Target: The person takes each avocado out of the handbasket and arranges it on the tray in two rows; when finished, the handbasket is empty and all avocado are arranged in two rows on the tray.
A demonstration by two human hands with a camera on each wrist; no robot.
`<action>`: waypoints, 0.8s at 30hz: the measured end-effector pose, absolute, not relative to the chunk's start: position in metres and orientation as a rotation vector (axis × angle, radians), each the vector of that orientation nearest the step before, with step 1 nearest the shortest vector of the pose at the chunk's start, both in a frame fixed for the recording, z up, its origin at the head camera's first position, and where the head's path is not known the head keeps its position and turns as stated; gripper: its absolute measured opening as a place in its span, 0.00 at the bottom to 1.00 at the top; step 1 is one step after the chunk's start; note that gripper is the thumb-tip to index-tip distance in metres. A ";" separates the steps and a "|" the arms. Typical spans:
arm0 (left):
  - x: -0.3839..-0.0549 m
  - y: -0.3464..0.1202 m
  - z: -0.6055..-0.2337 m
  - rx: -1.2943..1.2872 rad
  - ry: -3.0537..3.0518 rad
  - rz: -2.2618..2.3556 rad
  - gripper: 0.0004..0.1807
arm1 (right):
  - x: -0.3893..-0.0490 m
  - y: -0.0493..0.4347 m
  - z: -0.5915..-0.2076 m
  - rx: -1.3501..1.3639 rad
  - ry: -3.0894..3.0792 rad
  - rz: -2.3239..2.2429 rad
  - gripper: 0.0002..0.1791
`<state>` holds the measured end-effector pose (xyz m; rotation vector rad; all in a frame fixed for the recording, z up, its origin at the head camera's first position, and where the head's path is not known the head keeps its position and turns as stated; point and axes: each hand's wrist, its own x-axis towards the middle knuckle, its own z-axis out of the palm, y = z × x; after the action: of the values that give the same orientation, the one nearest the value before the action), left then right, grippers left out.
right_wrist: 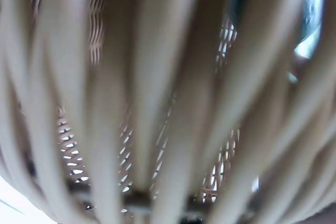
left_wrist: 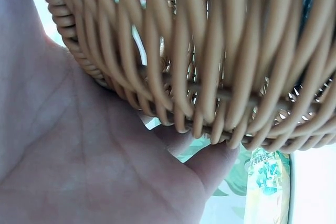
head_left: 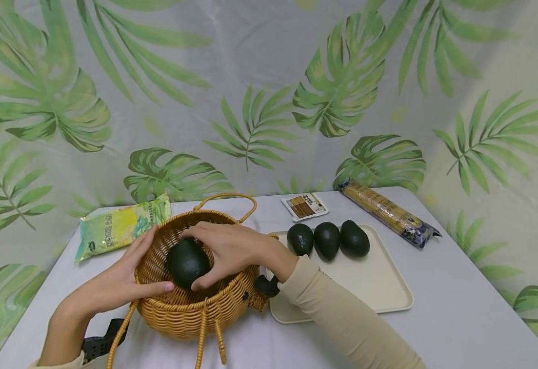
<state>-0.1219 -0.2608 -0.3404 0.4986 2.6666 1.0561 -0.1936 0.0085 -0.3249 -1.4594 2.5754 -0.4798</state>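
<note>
In the head view, my right hand [head_left: 232,249] reaches over the rim of a wicker basket [head_left: 181,320] and grips a dark green avocado [head_left: 186,265] in its opening. My left hand [head_left: 116,283] holds the basket's left side, thumb over the rim and fingers along the outside. Close up in the left wrist view, the palm [left_wrist: 100,156] lies against the woven wall [left_wrist: 210,61]. Only blurred wicker strands [right_wrist: 168,103] fill the right wrist view, so the right hand is hidden there. Three more avocados [head_left: 327,241] sit in a row on a cream tray [head_left: 342,292].
Behind the basket's left side lies a yellow-green packet [head_left: 116,230]. A small white-and-brown packet [head_left: 304,206] is at the back, with a long noodle-like package [head_left: 389,211] to its right. The basket's looped handle [head_left: 227,196] stands up at the far rim.
</note>
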 end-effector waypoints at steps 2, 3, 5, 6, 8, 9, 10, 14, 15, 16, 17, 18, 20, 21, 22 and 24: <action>-0.122 -0.261 -0.341 0.496 2.665 1.053 0.66 | -0.194 0.011 -0.325 -1.484 2.556 -0.518 0.54; -0.122 -0.261 -0.341 0.495 2.663 1.053 0.66 | -0.194 0.012 -0.325 -1.492 2.548 -0.536 0.54; -0.122 -0.261 -0.342 0.497 2.665 1.046 0.66 | -0.193 0.014 -0.326 -1.527 2.538 -0.566 0.53; -0.122 -0.261 -0.343 0.496 2.666 1.043 0.66 | -0.193 0.015 -0.326 -1.540 2.534 -0.581 0.53; -0.122 -0.261 -0.343 0.494 2.669 1.038 0.66 | -0.192 0.017 -0.326 -1.558 2.532 -0.615 0.52; -0.122 -0.261 -0.343 0.496 2.672 1.034 0.66 | -0.191 0.018 -0.326 -1.563 2.534 -0.633 0.52; -0.123 -0.261 -0.343 0.495 2.674 1.030 0.66 | -0.191 0.019 -0.326 -1.566 2.539 -0.646 0.51; -0.122 -0.261 -0.343 0.487 2.674 1.025 0.66 | -0.187 0.023 -0.325 -1.541 2.562 -0.666 0.51; -0.122 -0.262 -0.343 0.486 2.674 1.022 0.66 | -0.187 0.024 -0.325 -1.534 2.566 -0.674 0.50; -0.122 -0.262 -0.343 0.482 2.675 1.020 0.66 | -0.186 0.026 -0.325 -1.523 2.570 -0.682 0.50; -0.122 -0.261 -0.343 0.482 2.677 1.018 0.66 | -0.186 0.027 -0.325 -1.513 2.574 -0.691 0.50; -0.122 -0.261 -0.343 0.482 2.678 1.017 0.66 | -0.185 0.028 -0.325 -1.508 2.576 -0.706 0.50; -0.122 -0.261 -0.343 0.486 2.679 1.016 0.66 | -0.184 0.031 -0.325 -1.501 2.575 -0.744 0.50; -0.123 -0.261 -0.343 0.489 2.679 1.017 0.66 | -0.184 0.033 -0.325 -1.499 2.572 -0.764 0.49; -0.123 -0.261 -0.343 0.488 2.680 1.017 0.66 | -0.183 0.034 -0.325 -1.497 2.571 -0.778 0.49; -0.123 -0.261 -0.343 0.492 2.682 1.017 0.66 | -0.182 0.038 -0.325 -1.496 2.571 -0.808 0.48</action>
<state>-0.1233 -0.2611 -0.3434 0.4923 2.6823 1.0169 -0.1823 0.0377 -0.3246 -1.4959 2.5707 -0.8084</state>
